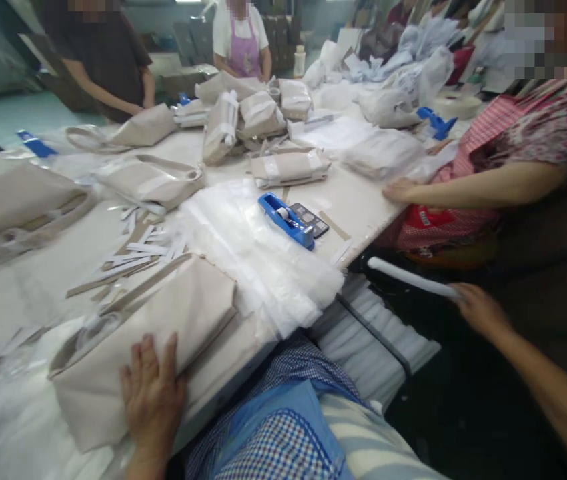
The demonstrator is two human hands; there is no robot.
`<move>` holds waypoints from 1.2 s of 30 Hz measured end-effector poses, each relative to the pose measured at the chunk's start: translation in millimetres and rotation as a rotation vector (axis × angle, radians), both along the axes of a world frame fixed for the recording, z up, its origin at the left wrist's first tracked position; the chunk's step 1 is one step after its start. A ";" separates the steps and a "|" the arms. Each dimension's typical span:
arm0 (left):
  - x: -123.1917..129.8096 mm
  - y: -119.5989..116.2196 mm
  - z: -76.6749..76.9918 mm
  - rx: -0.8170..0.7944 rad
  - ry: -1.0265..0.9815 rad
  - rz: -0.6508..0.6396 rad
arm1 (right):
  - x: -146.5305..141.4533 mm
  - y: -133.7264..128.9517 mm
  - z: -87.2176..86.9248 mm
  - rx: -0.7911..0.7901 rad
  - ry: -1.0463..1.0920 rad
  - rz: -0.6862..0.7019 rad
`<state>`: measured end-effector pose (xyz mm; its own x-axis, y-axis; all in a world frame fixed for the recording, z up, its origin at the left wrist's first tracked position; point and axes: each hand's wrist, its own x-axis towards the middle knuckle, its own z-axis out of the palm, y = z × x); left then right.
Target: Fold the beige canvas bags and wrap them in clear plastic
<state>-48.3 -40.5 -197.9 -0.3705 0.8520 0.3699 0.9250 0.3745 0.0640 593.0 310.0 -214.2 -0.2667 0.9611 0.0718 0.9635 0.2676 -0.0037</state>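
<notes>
My left hand (152,387) lies flat with fingers apart on a beige bag (158,313) at the near table edge. The bag rests on its side, its strap along the far edge and some clear wrapping near its opening. Off to the right, beyond the table edge, my right hand (481,313) is closed around one end of a slim white roll (408,277). The roll's other end points left toward the table; its exact material is not clear.
Thin white plastic sheets (258,253) lie beside the bag, with a blue tape dispenser (288,220) and loose strips (138,250) nearby. More beige bags (148,180) cover the table. White stacked material (373,340) sits below it. A co-worker's arm (488,187) reaches in at right.
</notes>
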 end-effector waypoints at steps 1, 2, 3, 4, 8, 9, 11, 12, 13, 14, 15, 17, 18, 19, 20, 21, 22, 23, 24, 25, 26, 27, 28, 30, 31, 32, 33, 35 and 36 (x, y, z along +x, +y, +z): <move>0.5 -0.2 2.1 -0.014 0.011 0.000 | -1.0 -5.2 5.5 0.055 0.138 0.063; 1.0 0.1 4.7 -0.036 0.023 0.003 | -10.4 -9.7 10.5 0.094 0.238 0.141; 1.4 0.8 7.7 -0.063 0.033 0.006 | -28.5 -14.4 16.0 0.091 0.311 0.233; 1.4 1.6 10.8 -0.090 0.040 0.011 | -55.1 -20.2 22.5 0.065 0.369 0.322; -1.8 2.1 23.1 -0.171 0.020 0.023 | -212.1 -59.1 59.0 -0.022 0.359 0.852; -3.7 1.1 26.3 -0.184 0.006 0.013 | -253.4 -70.4 67.3 -0.009 0.356 0.963; -9.6 -1.6 33.6 -0.210 -0.032 -0.024 | -326.3 -90.5 77.2 -0.029 0.304 1.135; -13.5 -2.9 37.8 -0.228 -0.057 -0.048 | -356.1 -98.9 78.3 -0.036 0.271 1.191; -17.6 -4.1 42.5 -0.249 -0.085 -0.072 | -381.1 -106.1 77.0 -0.026 0.258 1.233; -21.9 -4.9 47.6 -0.274 -0.114 -0.097 | -401.9 -112.4 73.8 -0.017 0.251 1.272; -25.9 -5.3 53.0 -0.298 -0.143 -0.120 | -418.8 -117.8 69.1 -0.001 0.249 1.301; -32.1 -5.1 63.5 -0.336 -0.190 -0.156 | -444.4 -126.8 57.8 0.041 0.267 1.336; -34.0 -4.6 68.1 -0.345 -0.207 -0.166 | -454.3 -130.6 52.2 0.067 0.286 1.341; -34.9 -4.1 71.7 -0.350 -0.219 -0.173 | -463.1 -134.0 47.2 0.093 0.313 1.335; -34.9 -3.5 74.0 -0.351 -0.226 -0.175 | -470.9 -137.2 42.9 0.119 0.346 1.317; -34.2 -3.0 75.0 -0.348 -0.226 -0.173 | -478.0 -140.2 39.5 0.143 0.382 1.293; -32.7 -2.6 74.5 -0.343 -0.219 -0.170 | -484.1 -142.9 36.9 0.169 0.418 1.262; -30.8 -2.4 72.7 -0.336 -0.204 -0.163 | -489.3 -145.3 35.1 0.197 0.454 1.228; -28.4 -2.4 69.6 -0.326 -0.183 -0.149 | -493.3 -147.4 33.9 0.227 0.488 1.194; -25.9 -2.5 65.6 -0.313 -0.158 -0.128 | -495.9 -149.0 33.0 0.254 0.521 1.157; -23.2 -2.7 61.1 -0.297 -0.130 -0.104 | -497.1 -150.3 32.5 0.273 0.554 1.116; -20.5 -2.9 56.4 -0.279 -0.105 -0.078 | -496.7 -151.4 32.0 0.279 0.589 1.067; -17.8 -3.2 51.7 -0.259 -0.083 -0.054 | -494.9 -152.6 31.5 0.261 0.627 1.016; -12.6 -4.1 43.2 -0.218 -0.056 -0.026 | -487.3 -156.5 30.4 0.136 0.738 0.936; -10.2 -4.5 39.5 -0.197 -0.048 -0.016 | -482.5 -160.0 29.6 0.019 0.806 0.900; -7.9 -5.0 36.2 -0.175 -0.041 -0.007 | -477.7 -164.6 28.8 -0.140 0.872 0.855; -5.7 -5.4 33.2 -0.154 -0.034 0.002 | -473.5 -170.4 28.0 -0.347 0.931 0.787; -2.1 -6.0 28.2 -0.112 -0.021 0.019 | -469.2 -184.0 26.8 -0.850 1.025 0.541; -0.8 -6.1 26.3 -0.096 -0.017 0.024 | -469.8 -190.7 26.8 -1.101 1.072 0.387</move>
